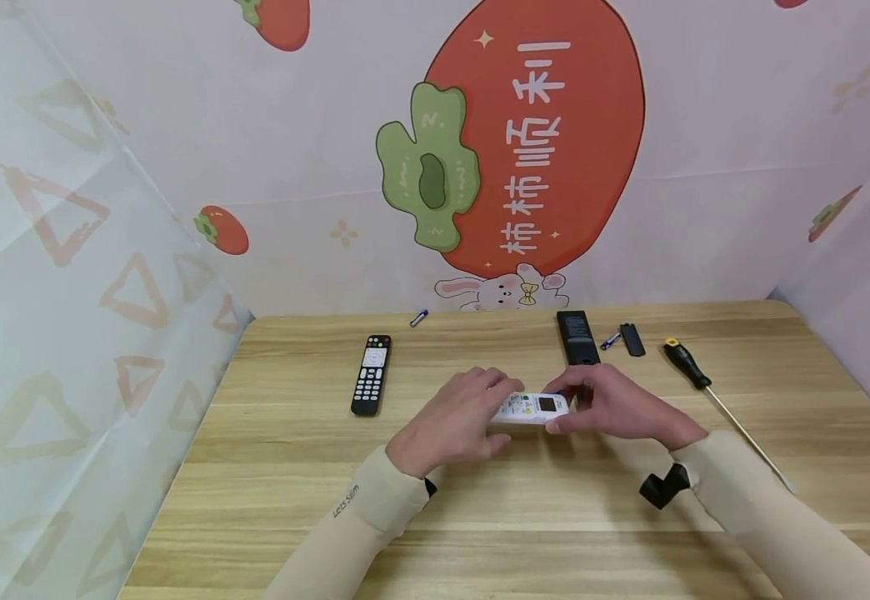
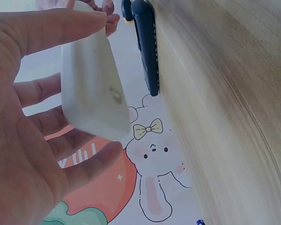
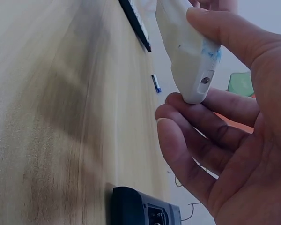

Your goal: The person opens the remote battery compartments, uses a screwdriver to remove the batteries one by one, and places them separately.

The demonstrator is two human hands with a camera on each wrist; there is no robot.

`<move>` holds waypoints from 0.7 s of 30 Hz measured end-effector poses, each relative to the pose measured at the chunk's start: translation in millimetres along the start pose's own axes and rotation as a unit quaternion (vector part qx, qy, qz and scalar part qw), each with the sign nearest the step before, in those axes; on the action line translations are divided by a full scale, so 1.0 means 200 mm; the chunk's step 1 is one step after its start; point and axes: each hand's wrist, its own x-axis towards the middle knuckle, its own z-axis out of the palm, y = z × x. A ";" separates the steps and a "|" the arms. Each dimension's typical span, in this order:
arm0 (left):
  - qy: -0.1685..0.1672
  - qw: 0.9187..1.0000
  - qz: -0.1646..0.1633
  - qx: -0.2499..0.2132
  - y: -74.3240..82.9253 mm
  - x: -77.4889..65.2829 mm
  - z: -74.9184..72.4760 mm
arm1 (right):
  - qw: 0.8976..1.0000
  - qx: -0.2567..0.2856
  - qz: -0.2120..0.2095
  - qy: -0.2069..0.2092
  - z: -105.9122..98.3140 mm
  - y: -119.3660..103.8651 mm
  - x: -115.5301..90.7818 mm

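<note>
A white remote control (image 1: 528, 408) with a small dark screen is held above the table between both hands. My left hand (image 1: 461, 417) grips its left end; in the left wrist view the thumb lies along the remote's white casing (image 2: 91, 84) with fingers on the other side. My right hand (image 1: 618, 404) holds the screen end between thumb and fingers. From the right wrist, the remote's end (image 3: 192, 70) shows a small recess and blue marks. Just beyond the right hand lies a black remote (image 1: 577, 333), face down; its battery compartment (image 3: 157, 215) looks open from the right wrist.
Another black remote (image 1: 371, 375) lies buttons up on the left. One battery (image 1: 418, 317) is near the back edge; a second battery (image 1: 611, 341) lies beside a black battery cover (image 1: 632, 340). A long screwdriver (image 1: 686, 362) lies at right. Printed cloth walls (image 1: 315, 150) surround the wooden table.
</note>
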 end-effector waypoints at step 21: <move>0.037 0.998 0.013 0.046 -0.02 0.00 0.01 | 0.997 0.043 0.017 -0.067 -0.03 0.02 0.01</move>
